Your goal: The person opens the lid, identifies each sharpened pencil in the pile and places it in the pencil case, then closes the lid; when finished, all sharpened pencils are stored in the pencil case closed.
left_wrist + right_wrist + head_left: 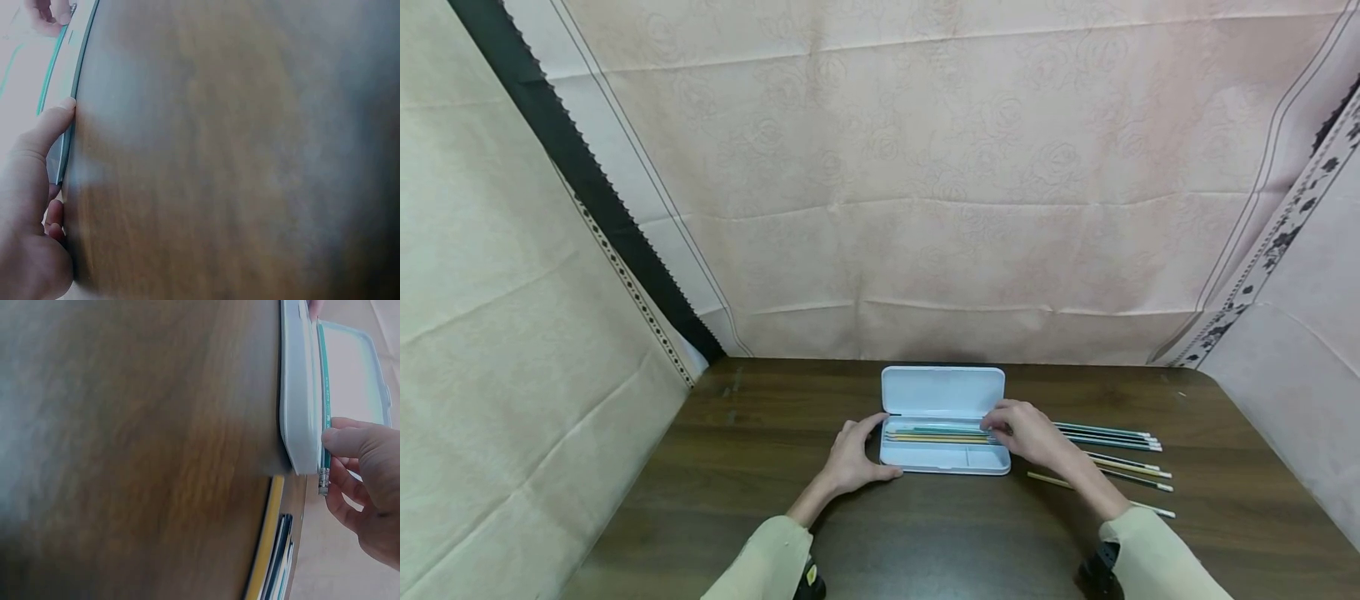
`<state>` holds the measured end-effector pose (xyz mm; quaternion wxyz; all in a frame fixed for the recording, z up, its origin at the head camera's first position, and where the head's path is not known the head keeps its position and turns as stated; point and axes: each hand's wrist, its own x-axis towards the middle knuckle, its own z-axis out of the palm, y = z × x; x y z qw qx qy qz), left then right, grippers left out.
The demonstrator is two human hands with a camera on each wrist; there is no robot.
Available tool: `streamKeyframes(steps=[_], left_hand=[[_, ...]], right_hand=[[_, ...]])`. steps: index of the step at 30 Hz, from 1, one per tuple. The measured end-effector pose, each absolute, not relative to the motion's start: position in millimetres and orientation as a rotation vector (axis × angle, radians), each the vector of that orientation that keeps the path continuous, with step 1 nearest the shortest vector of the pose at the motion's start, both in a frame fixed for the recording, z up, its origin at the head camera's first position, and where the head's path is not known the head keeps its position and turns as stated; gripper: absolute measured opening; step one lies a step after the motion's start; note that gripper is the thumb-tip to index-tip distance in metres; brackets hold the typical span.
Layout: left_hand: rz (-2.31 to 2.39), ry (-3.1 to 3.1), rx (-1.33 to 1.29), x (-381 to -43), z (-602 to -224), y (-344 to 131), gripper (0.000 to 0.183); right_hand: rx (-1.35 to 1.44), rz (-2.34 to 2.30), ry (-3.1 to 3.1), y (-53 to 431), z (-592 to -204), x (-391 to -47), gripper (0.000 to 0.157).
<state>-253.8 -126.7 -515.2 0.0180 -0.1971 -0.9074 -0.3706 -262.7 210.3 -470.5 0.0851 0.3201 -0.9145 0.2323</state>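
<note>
A light-blue pencil case lies on the table with its lid raised at the back. Several pencils, some yellow and some green, lie lengthwise inside. My left hand holds the case's left end, thumb at the front corner and fingers toward the back. At the case's right end, my right hand pinches a green pencil near its metal-banded eraser end. In the right wrist view this pencil runs along the case, its eraser end past the case's right edge.
Right of the case, several dark and green pencils lie in a bundle on the brown wooden table. More loose pencils lie nearer, partly under my right forearm. A patterned cloth hangs behind the table's far edge.
</note>
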Motion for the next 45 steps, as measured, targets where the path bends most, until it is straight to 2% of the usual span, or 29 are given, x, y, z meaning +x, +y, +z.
streamKeyframes(steps=[25, 31, 45], left_hand=[[-1.16, -2.827, -0.594, -254, -517, -126, 0.091], [-1.162, -2.827, -0.592, -254, -517, -126, 0.091], [-1.16, -2.837, -0.582, -253, -515, -126, 0.092]], right_hand=[[0.93, 0.616, -2.633, 191, -477, -267, 0.017], [0.846, 0.655, -2.617, 219, -471, -262, 0.018], [0.817, 0.602, -2.424, 319, -479, -243, 0.028]])
